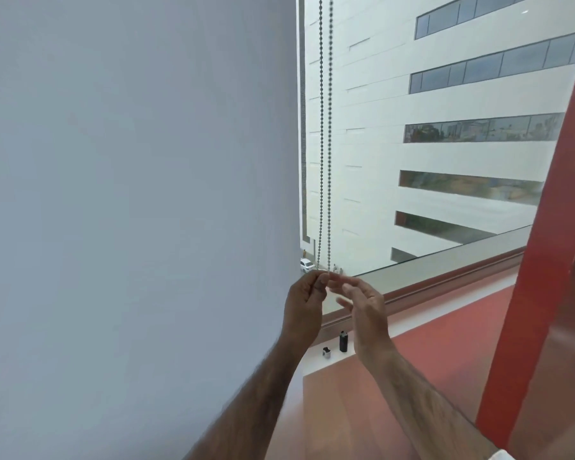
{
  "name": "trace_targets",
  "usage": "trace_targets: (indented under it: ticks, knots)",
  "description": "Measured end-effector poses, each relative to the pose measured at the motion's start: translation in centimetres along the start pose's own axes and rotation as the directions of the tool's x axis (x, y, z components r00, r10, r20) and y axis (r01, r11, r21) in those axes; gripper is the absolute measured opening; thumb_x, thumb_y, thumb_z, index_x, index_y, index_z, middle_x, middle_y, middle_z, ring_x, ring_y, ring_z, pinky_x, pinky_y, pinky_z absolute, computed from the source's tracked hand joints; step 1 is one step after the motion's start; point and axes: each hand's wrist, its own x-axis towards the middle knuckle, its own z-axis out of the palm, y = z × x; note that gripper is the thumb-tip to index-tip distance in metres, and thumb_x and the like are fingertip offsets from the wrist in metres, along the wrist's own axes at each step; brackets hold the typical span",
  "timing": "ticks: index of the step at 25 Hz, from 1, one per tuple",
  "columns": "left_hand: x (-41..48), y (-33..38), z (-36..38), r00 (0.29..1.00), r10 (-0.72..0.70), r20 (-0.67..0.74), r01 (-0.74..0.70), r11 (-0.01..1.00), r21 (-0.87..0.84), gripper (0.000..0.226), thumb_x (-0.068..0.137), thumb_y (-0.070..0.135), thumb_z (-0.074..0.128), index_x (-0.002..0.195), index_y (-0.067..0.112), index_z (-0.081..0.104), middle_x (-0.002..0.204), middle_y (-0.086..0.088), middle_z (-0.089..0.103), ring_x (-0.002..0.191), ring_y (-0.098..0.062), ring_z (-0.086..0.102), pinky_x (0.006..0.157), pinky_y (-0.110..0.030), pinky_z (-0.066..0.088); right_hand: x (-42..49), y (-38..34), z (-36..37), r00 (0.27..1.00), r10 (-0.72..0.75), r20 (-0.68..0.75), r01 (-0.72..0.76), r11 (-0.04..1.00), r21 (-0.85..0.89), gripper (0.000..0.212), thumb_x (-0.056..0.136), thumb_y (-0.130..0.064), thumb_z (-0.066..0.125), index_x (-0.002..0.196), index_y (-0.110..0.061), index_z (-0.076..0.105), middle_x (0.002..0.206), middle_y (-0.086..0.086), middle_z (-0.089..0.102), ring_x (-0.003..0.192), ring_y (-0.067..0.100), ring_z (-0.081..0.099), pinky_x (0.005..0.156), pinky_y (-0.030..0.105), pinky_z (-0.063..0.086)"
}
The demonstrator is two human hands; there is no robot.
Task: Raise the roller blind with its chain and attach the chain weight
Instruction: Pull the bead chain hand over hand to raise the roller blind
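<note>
The left hand (307, 293) pinches the chain (322, 161) at its bottom loop, the right hand (359, 300) has its grip apart beside it — best keep the loop taut and reach down with the right for the black weight (343, 341) on the sill (429, 343).

2 hairy forearms (256, 393), bare left grip (304, 307) and right grip (365, 313).

An upper-floor room, likely an office. Beyond the grip on the chain (321, 161) a big window (362, 227) shows a many-storeyed block (478, 154) and a car (307, 264) far below. Left of the grip, plain wall (130, 161); under it, red sill (445, 327).
</note>
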Motion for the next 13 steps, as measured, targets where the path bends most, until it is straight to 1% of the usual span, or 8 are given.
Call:
trace_targets:
  ticks: [2, 4, 5, 6, 8, 9, 11, 13]
  knots:
    - [0.3, -0.4, -0.3, 1.000, -0.006, -0.029, 0.007, 1.000, 0.026, 0.027, 0.106, 0.013, 0.052, 0.098, 0.014, 0.078, 0.069, 0.013, 0.067, 0.061, 0.000, 0.050, 0.062, -0.019, 0.041, 1.0, -2.4, 0.9, 0.998, -0.057, 0.018, 0.056, 0.996, 0.064, 0.030, 0.100, 0.001, 0.047, 0.101, -0.008, 0.076, 0.102, 0.021, 0.078, 0.096, 0.028, 0.073, 0.100, 0.048, 0.053]
    - [0.6, -0.4, -0.4, 1.000, -0.011, -0.019, 0.011, 1.000, 0.027, 0.028, 0.107, 0.018, 0.052, 0.096, 0.017, 0.077, 0.065, -0.002, 0.061, 0.061, -0.007, 0.047, 0.061, -0.025, 0.040, 2.1, -4.8, 2.0, 0.989, -0.119, 0.087, 0.108, 0.987, 0.121, 0.029, 0.102, -0.001, 0.046, 0.107, -0.006, 0.075, 0.106, 0.025, 0.076, 0.094, 0.030, 0.072, 0.095, 0.047, 0.055]
    - [0.7, -0.4, -0.4, 1.000, -0.018, 0.003, 0.018, 0.999, 0.033, 0.029, 0.108, 0.018, 0.051, 0.094, 0.017, 0.077, 0.060, 0.000, 0.055, 0.057, -0.008, 0.045, 0.058, -0.025, 0.039, 2.6, -5.9, 2.6, 0.981, -0.136, 0.136, 0.116, 0.982, 0.146, 0.027, 0.104, -0.005, 0.046, 0.111, -0.005, 0.073, 0.106, 0.025, 0.076, 0.093, 0.031, 0.072, 0.092, 0.046, 0.056]
    - [0.7, -0.3, -0.4, 0.999, -0.026, 0.024, 0.025, 0.999, 0.046, 0.031, 0.108, 0.018, 0.050, 0.091, 0.019, 0.076, 0.056, 0.004, 0.051, 0.053, -0.009, 0.044, 0.055, -0.024, 0.039, 3.0, -6.8, 3.2, 0.973, -0.143, 0.183, 0.111, 0.979, 0.171, 0.026, 0.105, -0.008, 0.047, 0.114, -0.003, 0.070, 0.104, 0.024, 0.076, 0.087, 0.031, 0.072, 0.085, 0.044, 0.057]
    - [0.8, -0.3, -0.4, 0.998, -0.032, 0.061, 0.029, 0.998, 0.047, 0.033, 0.109, 0.017, 0.049, 0.085, 0.019, 0.072, 0.057, 0.001, 0.056, 0.051, -0.015, 0.050, 0.053, -0.028, 0.044, 3.5, -7.8, 4.4, 0.960, -0.156, 0.232, 0.110, 0.974, 0.199, 0.025, 0.107, -0.012, 0.048, 0.117, 0.000, 0.067, 0.080, 0.018, 0.068, 0.061, 0.022, 0.061, 0.058, 0.032, 0.052]
    - [0.9, -0.2, -0.4, 0.997, -0.025, 0.078, 0.023, 0.999, 0.029, 0.032, 0.108, 0.019, 0.050, 0.085, 0.014, 0.071, 0.062, -0.006, 0.061, 0.055, -0.022, 0.056, 0.057, -0.033, 0.050, 3.8, -7.9, 4.9, 0.962, -0.165, 0.215, 0.121, 0.971, 0.206, 0.025, 0.106, -0.013, 0.049, 0.115, 0.000, 0.068, 0.067, 0.012, 0.055, 0.049, 0.015, 0.047, 0.045, 0.025, 0.041]
    - [1.4, -0.3, -0.3, 0.994, -0.002, 0.109, 0.001, 1.000, 0.012, 0.032, 0.106, 0.026, 0.049, 0.093, 0.007, 0.072, 0.081, -0.021, 0.070, 0.076, -0.041, 0.065, 0.076, -0.050, 0.058, 4.4, -7.6, 5.6, 0.975, -0.162, 0.150, 0.127, 0.967, 0.221, 0.022, 0.106, -0.013, 0.051, 0.105, -0.004, 0.071, 0.057, 0.002, 0.030, 0.041, 0.008, 0.024, 0.038, 0.019, 0.020]
    - [1.9, 0.0, -0.4, 0.994, 0.004, 0.107, -0.005, 1.000, 0.009, 0.030, 0.102, 0.023, 0.047, 0.104, 0.010, 0.074, 0.098, -0.016, 0.075, 0.098, -0.037, 0.069, 0.094, -0.051, 0.055, 4.9, -7.1, 5.6, 0.983, -0.152, 0.099, 0.131, 0.972, 0.194, 0.020, 0.105, -0.012, 0.052, 0.095, -0.009, 0.069, 0.053, 0.000, 0.025, 0.038, 0.006, 0.020, 0.039, 0.018, 0.017]
